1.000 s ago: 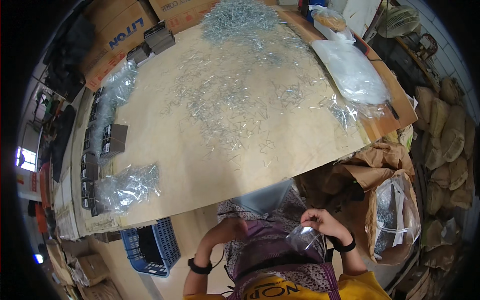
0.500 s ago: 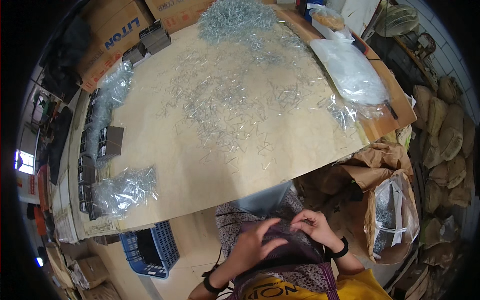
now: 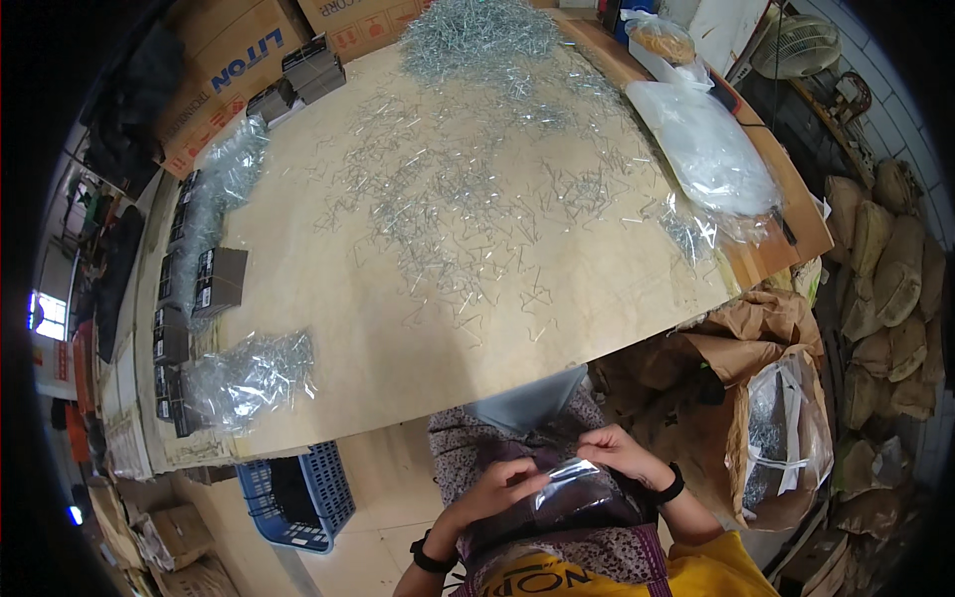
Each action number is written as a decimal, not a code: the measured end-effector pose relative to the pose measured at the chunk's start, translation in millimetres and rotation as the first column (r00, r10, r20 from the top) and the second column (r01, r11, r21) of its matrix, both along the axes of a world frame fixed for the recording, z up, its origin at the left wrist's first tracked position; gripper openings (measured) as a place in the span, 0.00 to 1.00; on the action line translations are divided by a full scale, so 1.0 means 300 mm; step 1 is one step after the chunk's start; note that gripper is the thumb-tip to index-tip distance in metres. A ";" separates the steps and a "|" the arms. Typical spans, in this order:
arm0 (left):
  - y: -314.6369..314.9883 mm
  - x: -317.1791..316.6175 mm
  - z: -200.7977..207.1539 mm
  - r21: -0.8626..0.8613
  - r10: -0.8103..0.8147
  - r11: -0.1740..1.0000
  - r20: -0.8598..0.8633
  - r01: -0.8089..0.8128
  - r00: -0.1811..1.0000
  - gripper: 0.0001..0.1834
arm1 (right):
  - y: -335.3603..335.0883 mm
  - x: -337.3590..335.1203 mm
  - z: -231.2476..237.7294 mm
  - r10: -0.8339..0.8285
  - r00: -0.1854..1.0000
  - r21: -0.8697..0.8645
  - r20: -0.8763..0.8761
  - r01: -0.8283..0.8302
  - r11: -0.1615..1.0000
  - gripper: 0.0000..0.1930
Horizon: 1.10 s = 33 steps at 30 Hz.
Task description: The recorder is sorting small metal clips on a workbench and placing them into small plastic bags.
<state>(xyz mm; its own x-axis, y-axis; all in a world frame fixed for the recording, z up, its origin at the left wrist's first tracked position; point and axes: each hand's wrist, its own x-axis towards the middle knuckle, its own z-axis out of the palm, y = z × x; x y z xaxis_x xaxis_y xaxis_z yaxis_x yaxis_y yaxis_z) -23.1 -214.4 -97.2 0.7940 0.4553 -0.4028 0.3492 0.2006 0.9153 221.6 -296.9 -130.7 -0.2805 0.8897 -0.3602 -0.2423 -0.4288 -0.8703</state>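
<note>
A clear, shiny plastic bag (image 3: 565,486) is stretched between my two hands above my lap. My left hand (image 3: 505,486) pinches its left side, fingers closed together. The upper right of the bag is gripped by my right hand (image 3: 619,453), its fingertips bent onto the plastic. No contents show in the bag. Just in front of my hands, a grey tray-like thing (image 3: 527,400) juts from under the table edge. Many small bent wire pieces (image 3: 448,219) lie scattered across the wooden table (image 3: 358,368), with a dense heap (image 3: 477,40) of them at the far side.
Filled clear packets (image 3: 254,383) and dark card stacks (image 3: 219,281) line the table's left side. A pile of clear plastic bags (image 3: 706,149) lies at the right. Below stand a blue basket (image 3: 298,497) and a lined paper sack (image 3: 781,428). Cardboard boxes (image 3: 234,60) stand behind.
My left hand has gone from spread fingers to a pinch on the plastic. The clear bag now shows stretched and shining between both hands. The view has shifted slightly.
</note>
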 end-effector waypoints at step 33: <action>-0.029 0.015 -0.249 0.856 0.110 0.476 0.171 -0.203 0.979 0.10 | 0.488 -0.081 0.311 -0.666 0.321 0.739 0.673 -0.256 0.624 0.32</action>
